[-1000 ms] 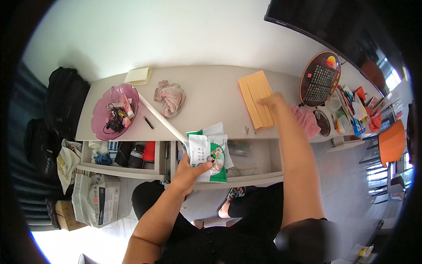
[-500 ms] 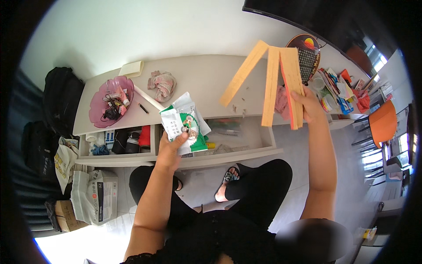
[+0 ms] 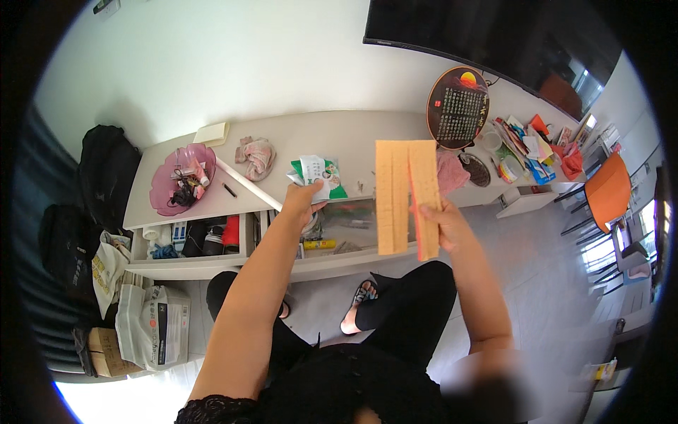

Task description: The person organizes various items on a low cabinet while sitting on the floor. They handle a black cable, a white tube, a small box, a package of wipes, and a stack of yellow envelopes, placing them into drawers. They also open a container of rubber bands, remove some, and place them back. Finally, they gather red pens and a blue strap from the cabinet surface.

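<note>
My left hand (image 3: 302, 201) reaches forward over the back edge of the open drawer. Its fingers are closed on white and green packets (image 3: 326, 180), which are at the front edge of the cabinet top; whether they rest on it I cannot tell. My right hand (image 3: 439, 225) grips a flat, yellow-orange slatted panel (image 3: 394, 198) with red along one edge. It is held upright above the right part of the drawer, its strips close together with a narrow gap. Beneath my hands, the open drawer (image 3: 395, 256) holds clear plastic bags and a yellow tube (image 3: 319, 244).
On the cabinet top (image 3: 311, 131) are a pink bowl (image 3: 161, 185) of small items, a pinkish cloth (image 3: 256, 157), a white tube (image 3: 244, 181) and a black pen (image 3: 229, 190). A round dark plaque (image 3: 458, 106) stands by the wall. Further right lies clutter (image 3: 530, 145).
My left hand has moved forward with the packets to the cabinet top. My right hand has come left and lower; the panel's strips, spread before, are now close together.
</note>
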`<state>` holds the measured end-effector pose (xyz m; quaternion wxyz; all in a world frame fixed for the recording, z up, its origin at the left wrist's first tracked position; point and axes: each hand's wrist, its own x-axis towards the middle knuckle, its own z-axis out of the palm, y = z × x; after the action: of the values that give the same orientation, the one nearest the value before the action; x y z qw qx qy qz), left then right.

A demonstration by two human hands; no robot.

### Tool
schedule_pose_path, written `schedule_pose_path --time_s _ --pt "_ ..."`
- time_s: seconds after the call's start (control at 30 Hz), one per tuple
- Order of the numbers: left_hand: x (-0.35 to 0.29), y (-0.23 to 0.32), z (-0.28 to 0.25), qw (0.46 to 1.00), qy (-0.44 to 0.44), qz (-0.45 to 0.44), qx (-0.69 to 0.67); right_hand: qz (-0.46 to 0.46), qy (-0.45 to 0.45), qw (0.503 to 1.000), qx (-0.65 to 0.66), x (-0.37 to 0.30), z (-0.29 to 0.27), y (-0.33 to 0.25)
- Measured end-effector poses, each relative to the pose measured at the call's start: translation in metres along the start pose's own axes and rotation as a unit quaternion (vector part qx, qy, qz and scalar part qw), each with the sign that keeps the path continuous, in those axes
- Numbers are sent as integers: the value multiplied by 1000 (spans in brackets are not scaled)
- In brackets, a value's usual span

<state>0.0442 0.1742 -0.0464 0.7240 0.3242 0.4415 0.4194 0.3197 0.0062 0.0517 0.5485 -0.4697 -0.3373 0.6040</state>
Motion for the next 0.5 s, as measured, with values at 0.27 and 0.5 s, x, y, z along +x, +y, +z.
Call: schedule_pose_path --time_s 0.27,0.5 --pt "-55 -40 15 945 208 236 89 40 -29 998 39 3 42 27" --pt "-158 -32 21 989 -140 12 -52 33 -43 998 14 11 88 55"
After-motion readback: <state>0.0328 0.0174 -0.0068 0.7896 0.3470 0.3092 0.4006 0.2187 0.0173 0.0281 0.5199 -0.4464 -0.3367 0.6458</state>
